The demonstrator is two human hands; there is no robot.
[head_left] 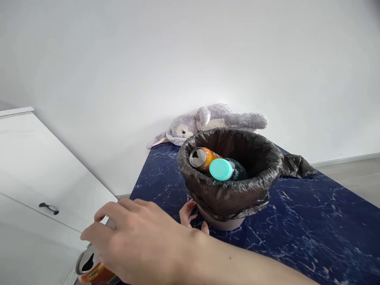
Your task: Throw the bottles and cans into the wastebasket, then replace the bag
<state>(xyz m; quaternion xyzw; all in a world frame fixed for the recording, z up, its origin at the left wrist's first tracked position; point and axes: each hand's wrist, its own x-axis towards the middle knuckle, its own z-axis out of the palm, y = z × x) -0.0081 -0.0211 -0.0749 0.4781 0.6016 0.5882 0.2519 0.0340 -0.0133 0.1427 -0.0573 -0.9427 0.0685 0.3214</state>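
While the right hand (133, 237) is over an open orange metal can (99, 274), the left hand (186, 213) is beside the bin

As the right forearm (237, 259) comes from the lower right and crosses in front of the left hand, the two hands are apart from each other. The right hand has its back toward the camera and its fingers bent downward, close above the silver top of the can at the lower left edge. A small grey part of some object is seen between these fingers, but I cannot tell what it is, nor whether the hand is clamped on anything. The left hand is partly hidden; its visible fingers are curved and spread near the base of a round, dull pinkish bin (225, 224), and I cannot tell if they press on it.

Over the rim of this bin is folded a shiny black plastic bag (227, 200), with a loose end lying to the right. Inside are a second orange can (210, 156), tilted with its opened top outward, and, nearer to the camera, a dark bottle (239, 170) with a turquoise round cap (221, 169). The bin stands on a dark blue, white-veined tabletop (303, 225). Behind it, a grey plush rabbit (218, 113) lies along the white wall (178, 47); at left is a white cabinet (44, 158) with a black handle (49, 208)
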